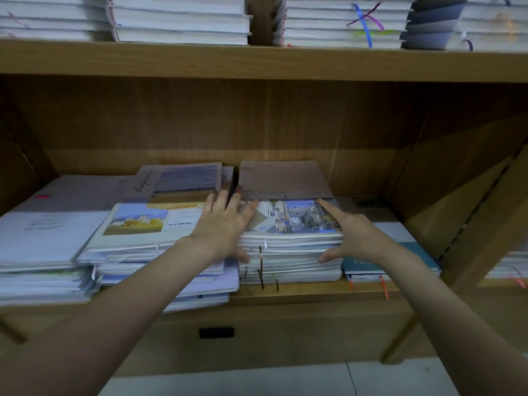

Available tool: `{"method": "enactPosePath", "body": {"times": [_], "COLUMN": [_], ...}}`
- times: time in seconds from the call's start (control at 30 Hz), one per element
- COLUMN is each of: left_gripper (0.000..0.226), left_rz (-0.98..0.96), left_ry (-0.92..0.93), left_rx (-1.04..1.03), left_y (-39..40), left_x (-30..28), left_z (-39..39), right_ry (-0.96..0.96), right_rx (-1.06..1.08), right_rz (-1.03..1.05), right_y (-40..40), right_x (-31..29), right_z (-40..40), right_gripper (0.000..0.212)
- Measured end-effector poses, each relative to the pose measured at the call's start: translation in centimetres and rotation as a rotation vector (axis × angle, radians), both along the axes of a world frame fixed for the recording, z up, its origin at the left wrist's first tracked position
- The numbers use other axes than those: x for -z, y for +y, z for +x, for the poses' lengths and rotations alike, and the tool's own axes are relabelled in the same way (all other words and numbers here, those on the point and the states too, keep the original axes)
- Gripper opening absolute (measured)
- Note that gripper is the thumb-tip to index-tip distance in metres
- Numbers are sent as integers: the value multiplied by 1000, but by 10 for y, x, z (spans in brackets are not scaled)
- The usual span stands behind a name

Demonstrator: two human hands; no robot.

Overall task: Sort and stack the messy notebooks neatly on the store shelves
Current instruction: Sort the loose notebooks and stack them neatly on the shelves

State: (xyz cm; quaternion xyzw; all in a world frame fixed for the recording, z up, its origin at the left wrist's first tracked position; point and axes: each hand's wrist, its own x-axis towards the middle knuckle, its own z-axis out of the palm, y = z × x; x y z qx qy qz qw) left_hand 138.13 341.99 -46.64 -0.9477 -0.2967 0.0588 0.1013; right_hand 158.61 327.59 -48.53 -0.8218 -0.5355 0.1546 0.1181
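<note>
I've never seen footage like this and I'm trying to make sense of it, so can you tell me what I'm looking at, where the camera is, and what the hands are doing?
There is no machine here: a person wears a camera on the head, looking forward and down, so you see their own two bare arms reaching into a wooden shelf. On it lie several piles of notebooks. The left hand lies flat with spread fingers against the left side of the middle stack, whose top cover shows a street photo. The right hand braces the stack's right side, forefinger on top, thumb at the front edge. Nothing is lifted. A messier pile sits to the left, and a teal notebook to the right.
</note>
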Motion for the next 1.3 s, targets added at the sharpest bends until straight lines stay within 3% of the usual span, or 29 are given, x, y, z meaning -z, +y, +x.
{"method": "enactPosePath", "body": {"times": [0.27, 0.5, 0.67, 0.93, 1.3], "left_gripper": [110, 108, 113, 104, 99], "left_rz": [23, 199, 207, 200, 247], "left_ry": [-19, -121, -124, -173, -187], "left_rx": [42, 71, 44, 48, 47], "left_y": [-1, -18, -20, -16, -22], "left_x": [7, 28, 31, 35, 36], "left_z": [2, -16, -14, -14, -20], "right_ry": [30, 153, 112, 9, 59], "right_rx": [-81, 74, 136, 188, 162], "right_rz": [41, 238, 224, 302, 398], "right_y": [-2, -21, -26, -23, -32], "right_x": [-3, 13, 26, 29, 27], "right_z": [6, 4, -2, -6, -14], "right_gripper": [112, 116, 121, 131, 119]}}
